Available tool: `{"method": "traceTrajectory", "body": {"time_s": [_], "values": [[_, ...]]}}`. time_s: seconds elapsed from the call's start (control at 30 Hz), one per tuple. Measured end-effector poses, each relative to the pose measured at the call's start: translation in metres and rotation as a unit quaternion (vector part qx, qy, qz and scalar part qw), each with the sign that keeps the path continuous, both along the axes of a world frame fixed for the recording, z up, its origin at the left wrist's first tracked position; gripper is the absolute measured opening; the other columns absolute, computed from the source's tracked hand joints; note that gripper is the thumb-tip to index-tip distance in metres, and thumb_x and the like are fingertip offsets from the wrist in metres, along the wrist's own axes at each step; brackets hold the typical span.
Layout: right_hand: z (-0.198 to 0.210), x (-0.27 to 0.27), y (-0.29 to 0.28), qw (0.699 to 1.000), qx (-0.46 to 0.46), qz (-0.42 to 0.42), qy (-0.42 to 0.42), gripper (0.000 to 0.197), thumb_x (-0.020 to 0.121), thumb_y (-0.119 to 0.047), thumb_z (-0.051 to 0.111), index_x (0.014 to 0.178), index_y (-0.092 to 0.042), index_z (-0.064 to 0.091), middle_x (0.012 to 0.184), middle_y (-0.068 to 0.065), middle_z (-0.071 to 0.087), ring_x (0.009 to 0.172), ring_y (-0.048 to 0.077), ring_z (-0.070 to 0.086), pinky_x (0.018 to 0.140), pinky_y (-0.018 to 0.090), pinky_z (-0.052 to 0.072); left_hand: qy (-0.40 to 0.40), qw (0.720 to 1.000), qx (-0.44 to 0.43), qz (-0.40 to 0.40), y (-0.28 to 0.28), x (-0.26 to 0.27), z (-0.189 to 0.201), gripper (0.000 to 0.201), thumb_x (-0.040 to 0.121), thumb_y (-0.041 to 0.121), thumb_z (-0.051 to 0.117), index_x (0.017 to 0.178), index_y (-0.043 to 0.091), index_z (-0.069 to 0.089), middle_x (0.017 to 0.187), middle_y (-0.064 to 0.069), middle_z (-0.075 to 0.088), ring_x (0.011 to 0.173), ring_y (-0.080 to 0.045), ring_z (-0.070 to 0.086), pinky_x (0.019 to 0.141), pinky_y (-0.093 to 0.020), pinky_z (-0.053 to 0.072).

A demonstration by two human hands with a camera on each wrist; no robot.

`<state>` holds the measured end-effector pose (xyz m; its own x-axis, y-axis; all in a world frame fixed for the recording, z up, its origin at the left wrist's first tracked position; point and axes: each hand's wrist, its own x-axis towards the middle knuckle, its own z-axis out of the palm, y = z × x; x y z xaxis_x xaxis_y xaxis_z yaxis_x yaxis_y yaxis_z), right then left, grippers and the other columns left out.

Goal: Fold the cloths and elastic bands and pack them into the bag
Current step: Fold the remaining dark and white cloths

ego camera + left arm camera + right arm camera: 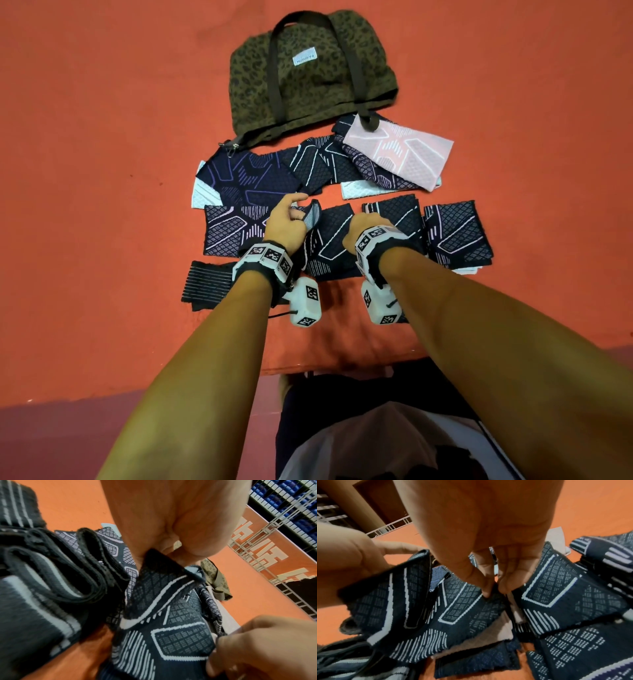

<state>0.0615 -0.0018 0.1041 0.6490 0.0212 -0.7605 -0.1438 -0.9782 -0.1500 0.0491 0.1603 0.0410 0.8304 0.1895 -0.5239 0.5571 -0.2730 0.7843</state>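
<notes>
Head view: dark knit cloth (329,236) lies near the front edge of the orange surface (102,137), at the middle of the spread, directly under both hands. Left hand (286,222) pinches the cloth's far left corner and holds it lifted and turned over, pale underside showing. Right hand (368,228) pinches the cloth's far right edge between thumb and fingertips; the right wrist view confirms the pinch.

Cloth is a textured knit, navy-black, with white outlined polygons, diamond grids and parallel dashes. Similar patterned cloths lie all around it: folded squares just right of the right hand (459,234), one to the left (229,229), more along the far row. A pink-and-white cloth (400,154) lies on top of the far-right ones.

Black ribbed elastic band (207,286), with thin pale stripes, folded flat, sits at the near left of the spread, just beside the left wrist.

Bag (308,72): olive fabric with dark leopard spots and dark webbing handles, lying flat toward the far edge beyond the cloths. It carries a small white label, text too small to read
</notes>
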Motion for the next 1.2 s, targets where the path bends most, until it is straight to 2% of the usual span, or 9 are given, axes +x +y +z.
{"method": "traceTrajectory", "body": {"time_s": [0.13, 0.4, 0.5, 0.57, 0.63, 0.8, 0.87, 1.07, 1.2], "values": [[-0.005, -0.001, 0.012, 0.998, 0.062, 0.020, 0.010, 0.008, 0.088, -0.013, 0.055, 0.091, -0.008, 0.060, 0.094, 0.010, 0.062, 0.084, 0.031, 0.059, 0.071, 0.032, 0.049, 0.000, 1.000, 0.000, 0.002, -0.003, 0.004, 0.008, 0.049, 0.075, -0.009, 0.041, 0.099, 0.025, 0.067, 0.065, 0.009, 0.058, 0.067, -0.014, 0.055, 0.075, -0.033, 0.050], [-0.031, -0.013, 0.033, 0.989, 0.142, -0.009, 0.034, 0.039, 0.092, -0.015, 0.049, 0.130, -0.010, 0.053, 0.123, 0.017, 0.060, 0.110, 0.035, 0.059, 0.086, 0.033, 0.047, 0.038, 0.999, -0.031, 0.002, 0.001, -0.005, 0.001, 0.043, 0.070, 0.000, 0.046, 0.100, 0.023, 0.067, 0.072, 0.002, 0.065, 0.078, -0.023, 0.062, 0.088, -0.045, 0.054], [-0.034, -0.009, 0.023, 0.989, 0.142, -0.046, 0.013, 0.026, 0.092, -0.015, 0.047, 0.116, -0.011, 0.058, 0.116, 0.015, 0.062, 0.102, 0.034, 0.060, 0.079, 0.031, 0.045, 0.069, 0.997, -0.009, -0.016, -0.005, -0.004, 0.002, 0.032, 0.077, 0.000, 0.055, 0.093, 0.025, 0.065, 0.070, 0.000, 0.062, 0.070, -0.020, 0.059, 0.079, -0.038, 0.053], [-0.035, -0.007, 0.017, 0.988, 0.141, -0.066, 0.008, 0.011, 0.093, -0.016, 0.047, 0.087, -0.014, 0.056, 0.102, 0.013, 0.061, 0.089, 0.032, 0.056, 0.072, 0.029, 0.040, 0.110, 0.992, 0.044, -0.038, -0.010, -0.002, -0.002, 0.019, 0.079, 0.007, 0.063, 0.082, 0.026, 0.063, 0.070, 0.000, 0.064, 0.069, -0.022, 0.059, 0.077, -0.036, 0.054], [-0.041, -0.005, 0.014, 0.986, 0.142, -0.089, 0.009, 0.023, 0.093, -0.018, 0.046, 0.071, -0.016, 0.045, 0.091, 0.011, 0.058, 0.082, 0.030, 0.053, 0.068, 0.029, 0.038, 0.141, 0.982, 0.094, -0.078, -0.015, -0.002, -0.002, 0.011, 0.082, 0.018, 0.070, 0.076, 0.023, 0.062, 0.071, -0.001, 0.065, 0.068, -0.022, 0.061, 0.076, -0.033, 0.055], [-0.042, -0.007, 0.008, 0.978, 0.176, -0.113, -0.027, 0.031, 0.100, -0.021, 0.037, 0.095, -0.005, 0.063, 0.108, 0.019, 0.065, 0.097, 0.034, 0.059, 0.075, 0.033, 0.044, 0.138, 0.985, 0.067, -0.079, -0.024, 0.000, -0.007, 0.017, 0.088, 0.017, 0.067, 0.074, 0.022, 0.061, 0.068, -0.003, 0.065, 0.060, -0.023, 0.063, 0.070, -0.029, 0.055], [-0.043, -0.007, 0.006, 0.974, 0.181, -0.123, -0.050, 0.035, 0.102, -0.020, 0.035, 0.101, 0.000, 0.064, 0.110, 0.021, 0.064, 0.102, 0.035, 0.059, 0.080, 0.035, 0.045, 0.143, 0.988, 0.026, -0.052, -0.029, 0.002, -0.007, 0.011, 0.085, 0.016, 0.068, 0.076, 0.020, 0.064, 0.076, -0.007, 0.070, 0.074, -0.029, 0.071, 0.078, -0.035, 0.059], [-0.048, -0.009, -0.002, 0.976, 0.149, -0.156, -0.038, 0.030, 0.098, -0.025, 0.046, 0.070, -0.013, 0.044, 0.090, 0.014, 0.059, 0.083, 0.031, 0.054, 0.067, 0.031, 0.038, 0.167, 0.981, -0.076, -0.055, -0.040, 0.004, -0.006, 0.017, 0.094, -0.003, 0.057, 0.086, 0.011, 0.062, 0.085, -0.007, 0.064, 0.086, -0.020, 0.063, 0.078, -0.029, 0.057], [-0.043, -0.008, -0.002, 0.980, 0.130, -0.152, -0.025, 0.009, 0.093, -0.017, 0.053, 0.089, -0.009, 0.056, 0.101, 0.015, 0.061, 0.084, 0.031, 0.056, 0.069, 0.029, 0.041, 0.184, 0.977, -0.092, -0.057, -0.039, 0.002, -0.008, 0.023, 0.090, -0.008, 0.060, 0.089, 0.014, 0.059, 0.087, -0.008, 0.063, 0.083, -0.020, 0.062, 0.075, -0.030, 0.055]]}}
